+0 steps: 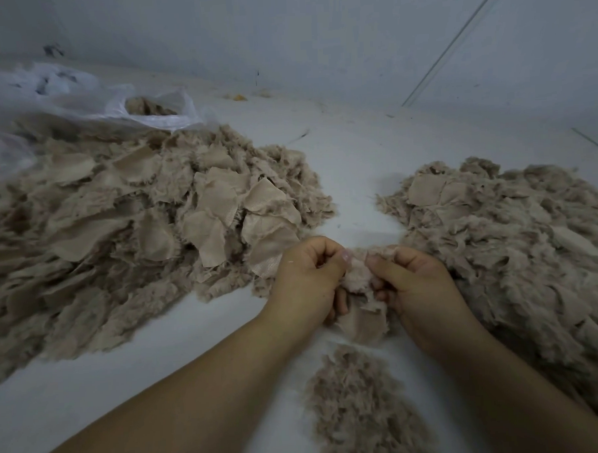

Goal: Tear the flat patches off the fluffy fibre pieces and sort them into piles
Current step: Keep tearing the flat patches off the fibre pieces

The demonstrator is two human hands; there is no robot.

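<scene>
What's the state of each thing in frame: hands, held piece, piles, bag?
left hand: fingers curled, pinching the held piece
right hand: fingers curled, pinching the same piece
fluffy fibre piece: held between both hands above the surface, in one piece
left pile: heaped, many flat patches showing
right pile: heaped, mostly fluff, few patches on top
small near pile: loose fluff only
plastic bag: open, lying behind left pile, some fibre inside

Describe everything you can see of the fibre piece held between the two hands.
The fibre piece is beige and fluffy, with frayed, wispy edges and a flatter flap hanging at its lower end. It is held above the pale surface, between the big piles. The left hand and right hand both pinch its top edge, fingers curled into it.
</scene>
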